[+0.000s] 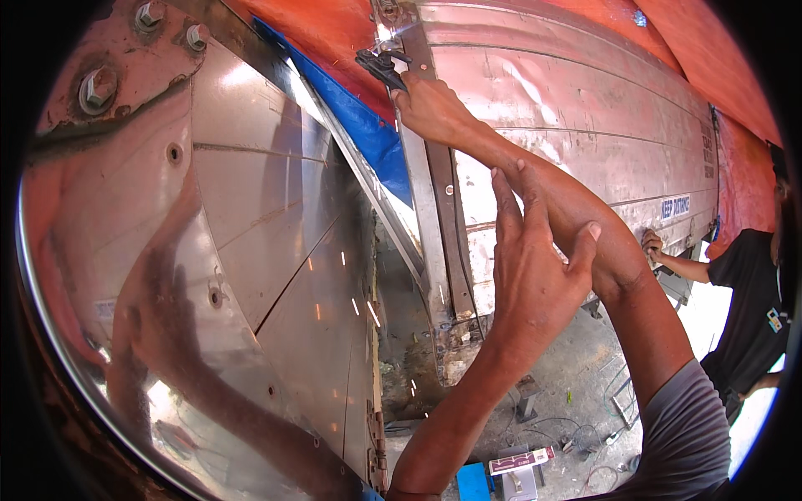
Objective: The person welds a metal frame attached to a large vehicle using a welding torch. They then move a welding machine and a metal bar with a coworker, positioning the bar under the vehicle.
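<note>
My right hand (pixel 430 107), raised at the upper middle, is closed around a black welding electrode holder (pixel 383 68). Its jaw end lies beside an upright metal post (pixel 416 159), where a bright glow shows at the top. Glowing sparks (pixel 373 314) fall through the gap lower down. My left hand (pixel 539 255) is lifted in front of my right forearm with its fingers apart, holding nothing. Whether its fingertips touch the forearm, I cannot tell. A shiny curved metal panel (pixel 276 217) on the left mirrors an arm.
A long ribbed metal body side (pixel 568 108) runs to the right, under orange sheeting (pixel 727 50). A blue tarp (pixel 351 113) hangs behind the post. Another person (pixel 748 301) in black stands at far right, one hand at the panel. Cables, a box (pixel 520 460) and a blue object (pixel 474 483) lie below.
</note>
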Demonstrator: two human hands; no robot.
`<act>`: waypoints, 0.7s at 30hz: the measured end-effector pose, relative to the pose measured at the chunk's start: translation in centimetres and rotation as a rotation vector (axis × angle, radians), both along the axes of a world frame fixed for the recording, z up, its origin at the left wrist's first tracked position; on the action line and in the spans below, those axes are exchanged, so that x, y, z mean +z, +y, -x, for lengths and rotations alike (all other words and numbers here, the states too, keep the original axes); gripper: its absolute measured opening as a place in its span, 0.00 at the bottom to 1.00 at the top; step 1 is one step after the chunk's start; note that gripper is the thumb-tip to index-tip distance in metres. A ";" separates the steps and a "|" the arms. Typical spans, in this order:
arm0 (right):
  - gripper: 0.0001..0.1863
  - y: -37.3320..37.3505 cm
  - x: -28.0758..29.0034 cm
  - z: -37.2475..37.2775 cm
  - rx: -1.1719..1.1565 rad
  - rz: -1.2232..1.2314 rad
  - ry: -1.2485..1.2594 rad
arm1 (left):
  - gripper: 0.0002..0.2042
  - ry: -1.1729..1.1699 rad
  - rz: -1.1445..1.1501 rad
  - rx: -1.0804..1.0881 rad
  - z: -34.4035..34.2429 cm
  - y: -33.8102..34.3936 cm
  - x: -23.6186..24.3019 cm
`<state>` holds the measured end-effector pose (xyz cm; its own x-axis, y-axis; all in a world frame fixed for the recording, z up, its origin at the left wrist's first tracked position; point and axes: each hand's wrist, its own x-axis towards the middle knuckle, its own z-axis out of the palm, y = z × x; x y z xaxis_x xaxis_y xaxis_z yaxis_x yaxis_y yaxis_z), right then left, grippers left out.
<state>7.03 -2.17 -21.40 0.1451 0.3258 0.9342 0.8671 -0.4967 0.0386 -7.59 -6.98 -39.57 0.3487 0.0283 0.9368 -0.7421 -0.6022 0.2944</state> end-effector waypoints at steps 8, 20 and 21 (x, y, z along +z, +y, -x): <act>0.23 0.2 0.1 0.1 0.019 0.002 0.019 | 0.48 0.018 -0.022 -0.016 -0.1 0.1 0.0; 0.24 0.4 0.4 0.2 0.050 -0.004 0.051 | 0.49 0.004 -0.023 0.001 0.1 0.1 0.0; 0.24 0.4 0.5 0.2 0.051 -0.005 0.053 | 0.49 0.004 -0.019 -0.013 0.1 0.1 0.0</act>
<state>6.79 -1.81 -20.92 0.1776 0.3296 0.9273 0.8919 -0.4521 -0.0101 -7.65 -6.89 -39.60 0.3528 0.0064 0.9357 -0.7484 -0.5982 0.2863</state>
